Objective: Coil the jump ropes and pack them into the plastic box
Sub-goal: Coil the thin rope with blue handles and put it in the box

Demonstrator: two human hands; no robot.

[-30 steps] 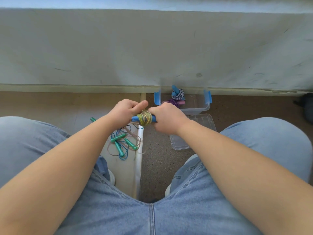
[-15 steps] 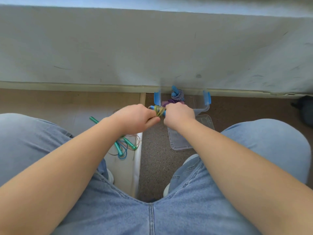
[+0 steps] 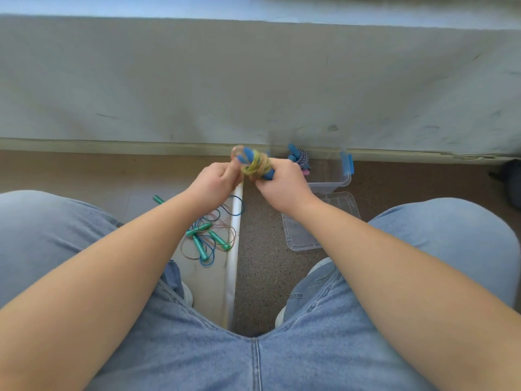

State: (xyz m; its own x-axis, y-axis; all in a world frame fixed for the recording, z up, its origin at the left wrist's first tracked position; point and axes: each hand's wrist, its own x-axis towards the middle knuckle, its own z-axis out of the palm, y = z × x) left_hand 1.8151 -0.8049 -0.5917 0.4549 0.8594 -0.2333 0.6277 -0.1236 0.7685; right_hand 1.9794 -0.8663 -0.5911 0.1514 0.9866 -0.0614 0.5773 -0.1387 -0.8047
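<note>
The wound jump rope [image 3: 256,165], yellow-green cord round blue handles, sits between both hands, its long axis tilted from far-left to near-right. The right hand [image 3: 282,185] curls round the near end; the left hand [image 3: 216,182] pinches a loose loop at the far end. The plastic box [image 3: 334,179] lies just right of the right hand, the nearer one, with a coiled rope [image 3: 301,159] inside. Half a second ago the bundle lay level and lower; now it is raised and tilted.
</note>
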